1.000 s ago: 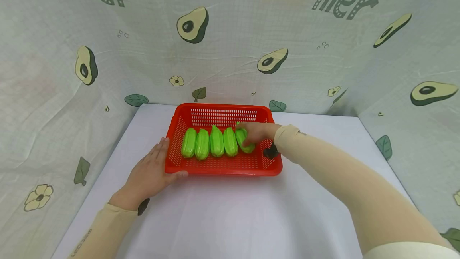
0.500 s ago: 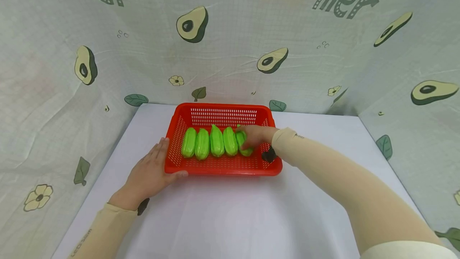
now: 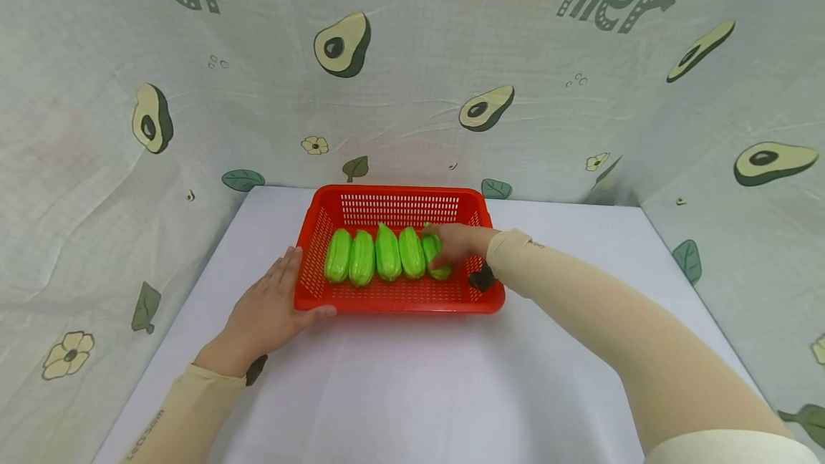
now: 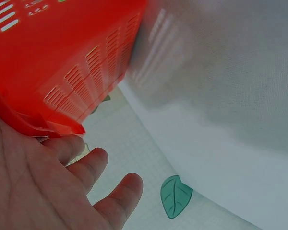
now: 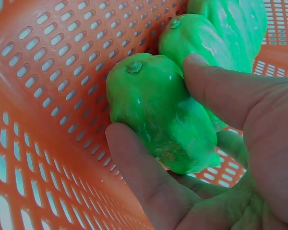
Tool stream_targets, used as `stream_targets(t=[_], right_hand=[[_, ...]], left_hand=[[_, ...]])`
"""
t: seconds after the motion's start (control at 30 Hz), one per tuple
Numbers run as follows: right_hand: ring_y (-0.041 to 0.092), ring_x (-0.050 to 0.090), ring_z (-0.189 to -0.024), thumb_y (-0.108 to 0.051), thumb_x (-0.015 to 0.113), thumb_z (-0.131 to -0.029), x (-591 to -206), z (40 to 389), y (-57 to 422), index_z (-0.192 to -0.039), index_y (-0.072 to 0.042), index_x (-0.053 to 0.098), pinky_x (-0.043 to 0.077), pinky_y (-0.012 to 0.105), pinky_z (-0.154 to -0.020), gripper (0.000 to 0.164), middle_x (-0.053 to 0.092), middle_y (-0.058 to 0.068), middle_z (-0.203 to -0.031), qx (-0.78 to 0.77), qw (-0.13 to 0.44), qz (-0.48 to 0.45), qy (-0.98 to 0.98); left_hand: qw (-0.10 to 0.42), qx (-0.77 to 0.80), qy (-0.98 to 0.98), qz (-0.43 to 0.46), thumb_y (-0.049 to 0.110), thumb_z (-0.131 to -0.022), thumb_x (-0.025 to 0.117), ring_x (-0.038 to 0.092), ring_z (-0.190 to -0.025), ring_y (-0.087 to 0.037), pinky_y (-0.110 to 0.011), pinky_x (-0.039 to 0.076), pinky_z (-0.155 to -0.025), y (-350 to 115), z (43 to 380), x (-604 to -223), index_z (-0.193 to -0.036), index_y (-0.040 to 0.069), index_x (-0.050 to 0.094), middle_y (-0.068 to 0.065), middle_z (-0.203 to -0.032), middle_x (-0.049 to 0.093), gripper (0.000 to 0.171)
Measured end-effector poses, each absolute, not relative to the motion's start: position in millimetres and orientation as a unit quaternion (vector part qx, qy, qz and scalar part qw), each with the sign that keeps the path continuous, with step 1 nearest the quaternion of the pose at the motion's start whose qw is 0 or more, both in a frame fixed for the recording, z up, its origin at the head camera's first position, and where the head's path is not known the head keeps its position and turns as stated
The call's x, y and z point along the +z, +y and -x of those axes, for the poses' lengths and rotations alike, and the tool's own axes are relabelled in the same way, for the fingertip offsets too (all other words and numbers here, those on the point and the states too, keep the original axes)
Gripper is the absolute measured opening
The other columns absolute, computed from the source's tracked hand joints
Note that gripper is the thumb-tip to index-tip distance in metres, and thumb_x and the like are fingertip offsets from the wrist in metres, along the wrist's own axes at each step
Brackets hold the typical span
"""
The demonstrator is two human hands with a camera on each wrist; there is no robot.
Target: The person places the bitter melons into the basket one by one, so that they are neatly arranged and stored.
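Several glossy light-green ribbed gourds lie side by side in a red plastic basket. In the head view my right hand reaches over the basket's right side and grips the rightmost gourd. The right wrist view shows thumb and fingers around this gourd, its blunt stem end facing the camera. Another gourd lies against it. With fingers straight, my left hand rests on the basket's left front corner, thumb along the front rim. The left wrist view has its fingertips beside the basket wall.
The basket stands on a white-covered table. Behind and at both sides hangs a pale cloth printed with avocados, leaves and flowers. White surface lies in front of the basket and to its right.
My right hand has shifted slightly down over the rightmost gourd, which now sits a little straighter beside its neighbour. The left hand stays at the basket corner.
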State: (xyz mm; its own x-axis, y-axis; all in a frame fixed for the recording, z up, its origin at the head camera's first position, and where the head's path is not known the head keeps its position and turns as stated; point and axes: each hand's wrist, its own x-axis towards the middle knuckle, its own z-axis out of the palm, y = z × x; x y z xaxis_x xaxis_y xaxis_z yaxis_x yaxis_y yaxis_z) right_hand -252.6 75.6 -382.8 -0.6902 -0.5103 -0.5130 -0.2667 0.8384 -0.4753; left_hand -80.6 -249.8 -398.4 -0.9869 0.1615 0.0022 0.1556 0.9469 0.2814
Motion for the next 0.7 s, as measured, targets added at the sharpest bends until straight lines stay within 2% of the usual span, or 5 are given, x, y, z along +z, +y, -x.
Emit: stream_targets(t=[0.47,0.7], right_hand=[[0.028,0.046,-0.125,-0.027,0.077,-0.089,-381.9,252.0,77.6,-0.155,-0.02,0.036,0.042,0.048,-0.106,0.078,0.047,0.012,-0.145,-0.179,0.327,0.22,0.901],[0.028,0.047,-0.126,-0.028,0.078,-0.088,-375.8,251.7,79.1,-0.156,-0.022,0.034,0.046,0.047,-0.103,0.081,0.049,0.009,-0.143,-0.17,0.319,0.217,0.907]], left_hand=[[0.014,0.14,0.987,-0.078,0.089,-0.077,0.042,0.021,-0.144,-0.048,-0.059,0.025,-0.114,-249.1,79.6,-397.8,-0.156,-0.007,0.012,-0.026,-0.161,0.016,0.128],[0.013,0.14,0.987,-0.077,0.088,-0.078,0.044,0.021,-0.144,-0.048,-0.059,0.025,-0.114,-248.5,78.4,-396.5,-0.156,-0.007,0.012,-0.027,-0.161,0.017,0.127]])
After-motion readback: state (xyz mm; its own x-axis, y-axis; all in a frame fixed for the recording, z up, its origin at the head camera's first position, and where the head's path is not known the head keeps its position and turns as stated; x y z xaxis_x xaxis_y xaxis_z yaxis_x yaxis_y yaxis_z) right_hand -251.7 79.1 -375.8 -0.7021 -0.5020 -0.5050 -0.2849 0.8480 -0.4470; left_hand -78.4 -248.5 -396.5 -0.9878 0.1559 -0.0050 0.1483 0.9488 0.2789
